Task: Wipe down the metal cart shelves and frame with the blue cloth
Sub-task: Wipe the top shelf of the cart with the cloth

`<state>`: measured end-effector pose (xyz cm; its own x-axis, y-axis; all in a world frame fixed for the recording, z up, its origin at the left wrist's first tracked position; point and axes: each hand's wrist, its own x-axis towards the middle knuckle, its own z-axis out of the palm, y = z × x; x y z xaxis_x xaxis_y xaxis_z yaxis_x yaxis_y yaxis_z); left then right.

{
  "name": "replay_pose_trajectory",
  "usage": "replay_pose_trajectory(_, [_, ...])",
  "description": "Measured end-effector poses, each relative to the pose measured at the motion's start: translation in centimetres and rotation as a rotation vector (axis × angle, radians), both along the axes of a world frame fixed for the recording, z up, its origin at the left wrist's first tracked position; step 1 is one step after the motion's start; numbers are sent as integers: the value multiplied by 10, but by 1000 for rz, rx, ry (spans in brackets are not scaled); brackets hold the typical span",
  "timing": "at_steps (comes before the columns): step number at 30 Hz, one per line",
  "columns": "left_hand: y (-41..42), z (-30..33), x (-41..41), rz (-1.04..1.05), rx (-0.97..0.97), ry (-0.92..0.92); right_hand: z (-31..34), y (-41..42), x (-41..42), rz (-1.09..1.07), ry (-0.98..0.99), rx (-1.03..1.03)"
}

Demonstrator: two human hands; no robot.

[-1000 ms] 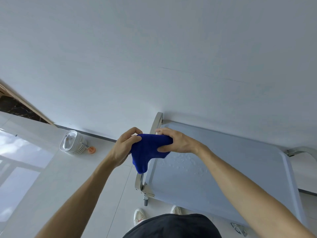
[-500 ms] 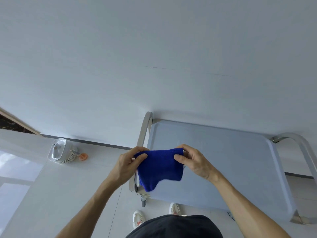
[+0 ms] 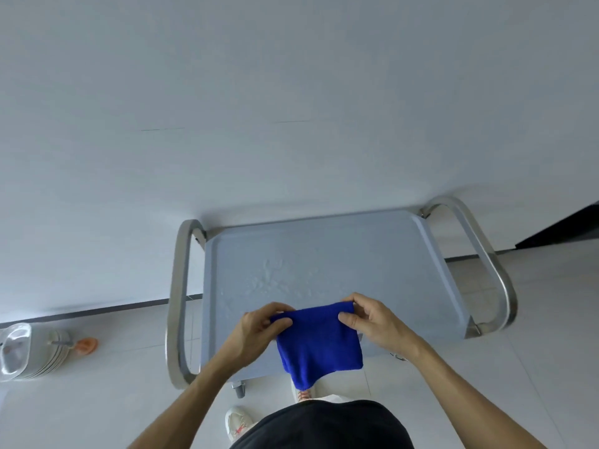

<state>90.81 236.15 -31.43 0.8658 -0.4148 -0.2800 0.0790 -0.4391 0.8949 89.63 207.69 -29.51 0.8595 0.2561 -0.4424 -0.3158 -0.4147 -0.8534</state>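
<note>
Now both hands — left [image 3: 259, 332], right [image 3: 372, 322] — pinch the top corners of the bright blue fleecy cloth [image 3: 319, 343], hanging above the near edge of the grey metal cart's top shelf [image 3: 324, 254]. Best fold it flat, then sweep the wet patch — overlapping strokes.

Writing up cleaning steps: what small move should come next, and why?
Probably lower the cloth onto the top shelf and start wiping: both hands, left and right, pinch it above the near edge, and droplets sit just beyond.
</note>
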Motion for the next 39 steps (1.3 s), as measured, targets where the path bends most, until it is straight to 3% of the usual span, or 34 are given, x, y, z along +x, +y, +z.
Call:
replay_pose_trajectory(5, [-45,-6,47,437,31,-37,-16,-25,41,-298,-153,-279])
replay_pose_trajectory(7, [-50,-6,57,534,42,-9,-21,-28,51,-386,-208,-297])
replay_pose_trajectory(20, [-53,-61,46,414,260,-53,-96,-2,50,7,-177,-446])
replay_pose_trajectory(25, [-58,-108,62,378,277,-163,-141,30,73,52,-344,-725])
replay_pose_trajectory(29, [-60,-139,78,345,328,-396,-180,49,72,102,-376,-968])
replay_pose_trajectory(32, [-64,-156,93,277,429,-545,-192,48,67,100,-429,-1008])
replay_pose_trajectory(36, [-73,-183,106,192,601,-610,-192,25,63,152,-502,-981])
replay_pose_trajectory(39, [-82,-192,104,196,606,-623,-195,-11,60,158,-538,-1003])
